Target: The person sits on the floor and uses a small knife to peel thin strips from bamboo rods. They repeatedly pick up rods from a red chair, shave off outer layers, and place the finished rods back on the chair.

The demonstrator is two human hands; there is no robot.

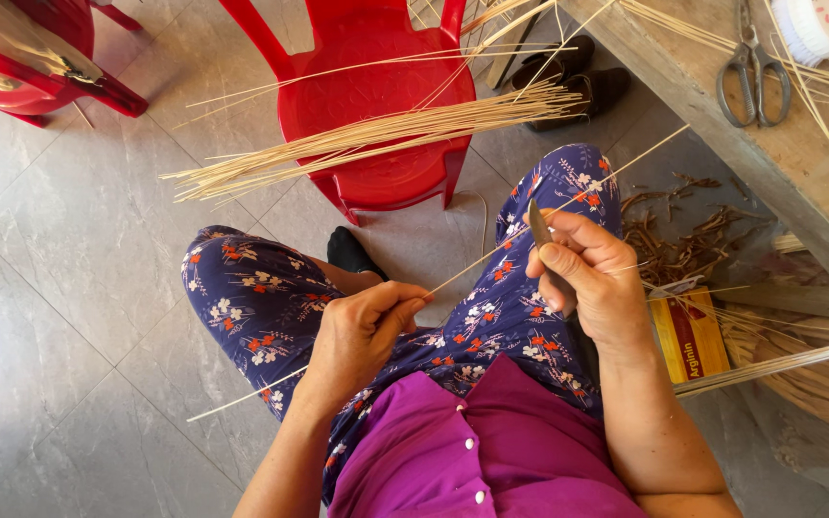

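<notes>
Both hands are closed tight. Left hand (pixel 362 331) has its grip pinched on a thin pale strip (pixel 472 261), with thumb and fingers pressed together around it. Right hand (pixel 595 278) has its grip wrapped around a small knife (pixel 541 230), and the blade pokes up past the thumb and touches the strip. That strip is long, skinny and straw-colored. It runs on a slant over the person's lap, from low on the left, through both hands, and up to the right toward the wooden counter (pixel 722 125). Its two ends hang free in the air. Under the hands are the knees in blue flowered pants (pixel 261 297), so the hands have little room below. A red plastic chair (pixel 376 105) stands just ahead of the knees, and a bundle of the same pale strips (pixel 367 139) lies across its seat. Gray floor tiles (pixel 59 288) lie wide open on the left side. On the right it is crowded: the counter edge is near, with scissors (pixel 752 72) lying on top, and brown shavings (pixel 683 240) and a yellow box (pixel 691 336) sit below.
</notes>
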